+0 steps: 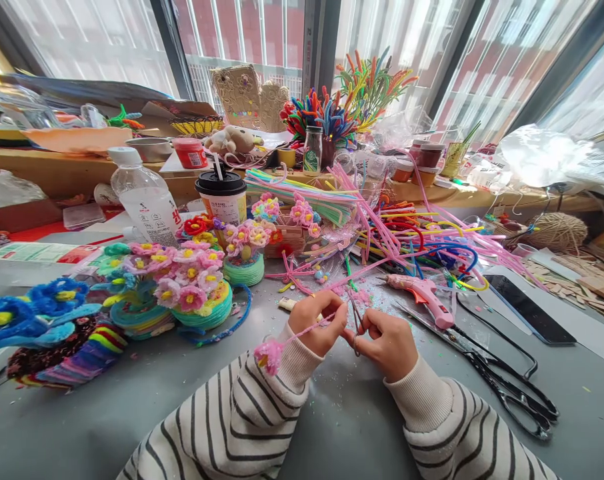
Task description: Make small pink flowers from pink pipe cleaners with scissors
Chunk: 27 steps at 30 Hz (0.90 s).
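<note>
Broadly, a grey table [132, 427] fills the view, running back to a cluttered wooden ledge [57, 170] under the windows. The largest heap on it is a tangle of loose pipe cleaners [407, 233] in pink, yellow, blue and green, spread right of centre, with more standing upright in jars [332, 113] behind. To the left sits a row of finished flower pots [197, 290] made of the same fuzzy wire, pink blooms on green coiled bases, and farther left a blue flower piece [37, 310] over a striped coil. A clear plastic bottle [145, 197] and a lidded paper cup [222, 195] with a straw stand behind them. Right of the hands lie large black scissors [512, 390], a black phone [529, 310], and a pink glue gun [425, 297] with its cord. Near the front, two striped sleeves lead to the hands, close together above the table. The left hand [317, 327] is curled shut, pinching a thin pink pipe cleaner stem [307, 328] whose small pink flower [269, 355] hangs by the left wrist. The right hand [387, 343] has its fingers closed through the loops of small scissors [356, 320], whose blades stand just beside the left fingertips at the stem. Pink fuzz crumbs [382, 300] dot the table just beyond.
</note>
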{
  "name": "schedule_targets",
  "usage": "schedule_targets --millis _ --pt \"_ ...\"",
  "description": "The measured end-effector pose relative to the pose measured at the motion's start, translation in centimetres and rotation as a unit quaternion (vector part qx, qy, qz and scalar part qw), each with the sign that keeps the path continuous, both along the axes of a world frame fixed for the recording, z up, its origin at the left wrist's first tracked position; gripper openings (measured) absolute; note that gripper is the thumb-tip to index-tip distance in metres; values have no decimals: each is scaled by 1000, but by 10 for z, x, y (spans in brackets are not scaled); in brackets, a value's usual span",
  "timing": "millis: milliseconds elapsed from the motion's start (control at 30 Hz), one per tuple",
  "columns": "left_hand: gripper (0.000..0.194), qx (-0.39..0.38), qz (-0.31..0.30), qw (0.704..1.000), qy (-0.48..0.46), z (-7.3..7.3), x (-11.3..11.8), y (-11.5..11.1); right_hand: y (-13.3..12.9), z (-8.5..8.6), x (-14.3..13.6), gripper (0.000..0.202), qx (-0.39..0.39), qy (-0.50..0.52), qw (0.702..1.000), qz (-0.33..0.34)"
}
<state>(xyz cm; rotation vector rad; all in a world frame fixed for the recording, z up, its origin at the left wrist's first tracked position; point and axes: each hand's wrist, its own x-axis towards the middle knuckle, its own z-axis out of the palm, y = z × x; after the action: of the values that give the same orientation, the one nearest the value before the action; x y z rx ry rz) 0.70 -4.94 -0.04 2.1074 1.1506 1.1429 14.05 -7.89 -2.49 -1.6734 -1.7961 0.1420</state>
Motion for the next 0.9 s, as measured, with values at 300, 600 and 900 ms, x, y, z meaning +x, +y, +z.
schedule_targets --millis 300,600,900 --pt "17 -3 -1 1000 1 -1 0 1 1 -2 0 41 13 -6 1000 5" --pt "18 -3 1 1000 -6 -2 0 2 1 -2 0 41 12 -3 1000 12" --pt "15 10 -2 1000 18 -2 0 3 3 1 0 42 -76 17 995 68"
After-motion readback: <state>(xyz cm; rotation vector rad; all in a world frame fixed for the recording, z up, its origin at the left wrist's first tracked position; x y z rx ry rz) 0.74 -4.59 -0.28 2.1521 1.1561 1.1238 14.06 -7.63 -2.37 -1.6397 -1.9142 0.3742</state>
